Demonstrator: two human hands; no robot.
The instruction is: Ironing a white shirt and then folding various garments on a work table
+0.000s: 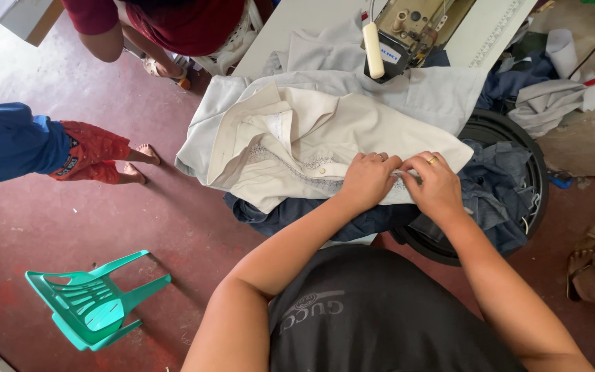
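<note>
My left hand [368, 180] and my right hand [437, 184] sit side by side, both curled shut and pinching the near edge of the cream garment [311, 148] between fingertips and thumbs. The garment spreads away from my knuckles, over dark blue cloth [290, 212] under my wrists. Beyond it stands the sewing machine [408, 27]; far left of my left arm lies a green plastic chair [91, 303]
</note>
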